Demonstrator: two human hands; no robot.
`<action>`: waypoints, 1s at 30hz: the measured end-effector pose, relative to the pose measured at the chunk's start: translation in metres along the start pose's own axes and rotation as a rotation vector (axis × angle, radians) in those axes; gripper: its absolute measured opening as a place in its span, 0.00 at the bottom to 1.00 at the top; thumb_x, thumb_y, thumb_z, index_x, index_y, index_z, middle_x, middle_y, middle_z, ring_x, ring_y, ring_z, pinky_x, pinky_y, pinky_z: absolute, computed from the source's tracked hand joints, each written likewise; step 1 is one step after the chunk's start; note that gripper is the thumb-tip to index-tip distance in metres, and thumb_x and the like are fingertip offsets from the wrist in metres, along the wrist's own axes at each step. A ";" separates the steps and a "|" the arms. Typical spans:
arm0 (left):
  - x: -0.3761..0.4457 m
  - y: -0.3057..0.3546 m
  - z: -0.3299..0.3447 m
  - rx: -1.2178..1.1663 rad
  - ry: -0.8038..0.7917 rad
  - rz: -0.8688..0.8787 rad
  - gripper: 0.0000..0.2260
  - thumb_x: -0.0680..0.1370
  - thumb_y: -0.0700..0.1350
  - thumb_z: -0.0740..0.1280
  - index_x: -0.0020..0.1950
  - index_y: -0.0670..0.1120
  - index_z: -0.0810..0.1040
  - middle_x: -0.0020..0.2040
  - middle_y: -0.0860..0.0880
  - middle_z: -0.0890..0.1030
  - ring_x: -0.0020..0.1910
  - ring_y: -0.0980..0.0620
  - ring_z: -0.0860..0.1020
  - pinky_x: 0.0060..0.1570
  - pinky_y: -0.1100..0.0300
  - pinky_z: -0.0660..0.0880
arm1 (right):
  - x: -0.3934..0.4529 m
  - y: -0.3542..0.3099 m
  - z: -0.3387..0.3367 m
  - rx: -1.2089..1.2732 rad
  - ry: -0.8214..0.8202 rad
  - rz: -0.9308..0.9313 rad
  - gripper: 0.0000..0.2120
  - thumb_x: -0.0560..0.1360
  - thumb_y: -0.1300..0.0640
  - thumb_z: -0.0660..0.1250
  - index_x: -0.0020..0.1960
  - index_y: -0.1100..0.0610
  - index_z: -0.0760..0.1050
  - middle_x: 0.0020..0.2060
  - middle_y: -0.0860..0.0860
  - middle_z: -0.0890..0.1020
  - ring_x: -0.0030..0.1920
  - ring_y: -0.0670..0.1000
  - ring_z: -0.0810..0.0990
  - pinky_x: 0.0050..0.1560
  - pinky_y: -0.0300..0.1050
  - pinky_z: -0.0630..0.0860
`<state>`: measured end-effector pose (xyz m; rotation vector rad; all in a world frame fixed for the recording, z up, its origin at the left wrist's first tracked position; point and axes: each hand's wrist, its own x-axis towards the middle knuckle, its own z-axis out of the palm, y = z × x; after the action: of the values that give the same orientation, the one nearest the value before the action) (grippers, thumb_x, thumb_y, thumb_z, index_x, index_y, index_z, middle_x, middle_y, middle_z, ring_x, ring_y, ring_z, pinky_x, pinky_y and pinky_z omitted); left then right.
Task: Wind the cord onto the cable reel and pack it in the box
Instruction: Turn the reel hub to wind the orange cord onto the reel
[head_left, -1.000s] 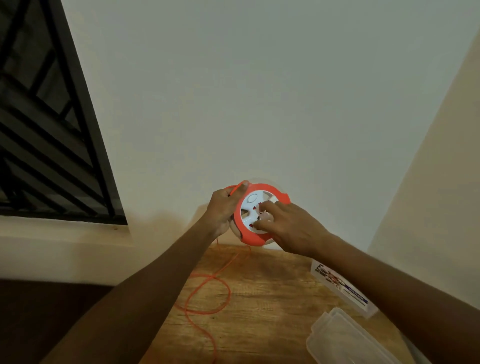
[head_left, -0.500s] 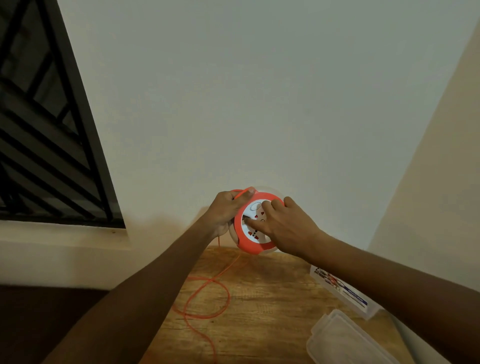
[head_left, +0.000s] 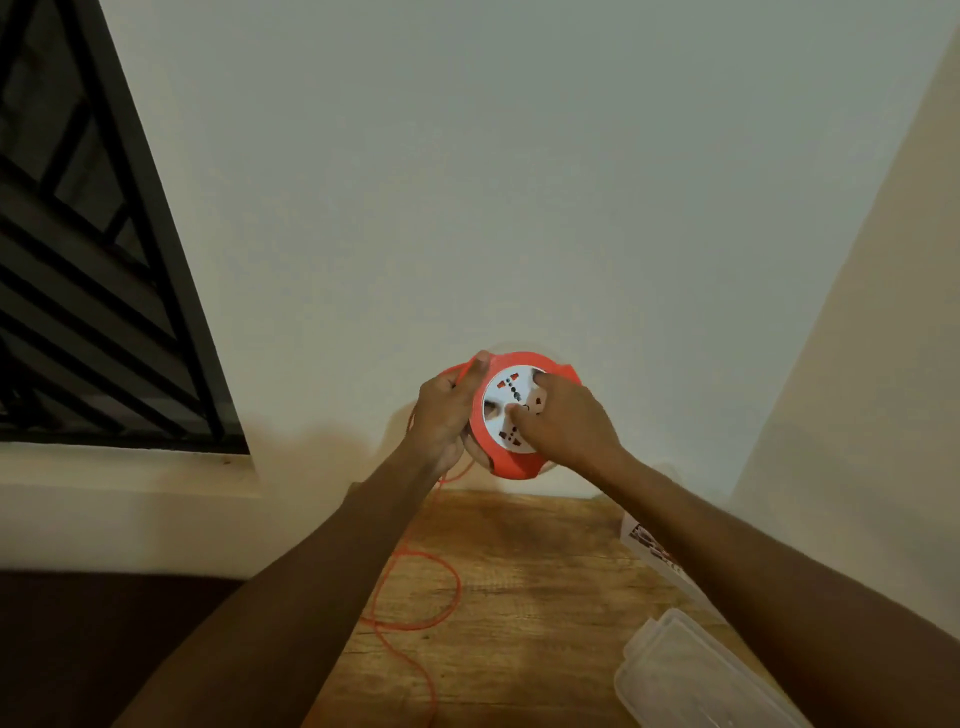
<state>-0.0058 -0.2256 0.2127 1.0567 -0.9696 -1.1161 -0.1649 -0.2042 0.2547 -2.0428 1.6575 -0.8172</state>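
At the centre of the frame, an orange cable reel (head_left: 511, 415) with a white socket face is held up in front of a pale wall (head_left: 519, 182), above the far edge of a wooden table (head_left: 530, 597). The reel's left rim is gripped by the left hand (head_left: 441, 415), its fingers curled behind the rim and the thumb laid along the upper edge. The white face is touched by the right hand (head_left: 566, 421), its fingers bent with their tips pressed on the face; whether a knob is pinched cannot be told. An orange cord (head_left: 415, 618) is seen hanging from below the left hand and lying in a loose loop on the table, lower centre. A white printed box (head_left: 652, 551) is partly hidden by the right forearm at lower right. A clear plastic container (head_left: 691, 680) lies at the lower right edge. A dark barred window (head_left: 78, 286) occupies the upper left.
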 end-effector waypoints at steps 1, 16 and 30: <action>0.001 -0.001 0.001 0.026 0.031 0.013 0.14 0.78 0.58 0.71 0.56 0.51 0.85 0.52 0.48 0.89 0.47 0.43 0.88 0.49 0.44 0.86 | -0.002 -0.002 0.002 0.279 -0.079 0.125 0.28 0.75 0.50 0.68 0.73 0.55 0.67 0.56 0.55 0.83 0.44 0.51 0.81 0.39 0.44 0.78; 0.012 0.025 -0.030 0.024 -0.103 0.010 0.22 0.74 0.63 0.68 0.62 0.51 0.82 0.55 0.47 0.88 0.51 0.42 0.88 0.44 0.49 0.86 | -0.019 0.003 -0.003 -0.738 0.018 -0.779 0.21 0.71 0.59 0.75 0.63 0.54 0.78 0.74 0.57 0.66 0.59 0.60 0.79 0.45 0.55 0.83; 0.011 0.045 -0.029 0.113 -0.166 0.037 0.24 0.72 0.61 0.72 0.61 0.47 0.83 0.54 0.45 0.88 0.49 0.40 0.88 0.45 0.48 0.86 | -0.011 -0.026 -0.011 -1.230 -0.099 -0.832 0.31 0.77 0.53 0.70 0.76 0.47 0.61 0.78 0.60 0.53 0.66 0.64 0.72 0.59 0.62 0.76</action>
<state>0.0330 -0.2271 0.2506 1.0438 -1.1911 -1.1428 -0.1547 -0.1875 0.2773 -3.6203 1.2882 0.3146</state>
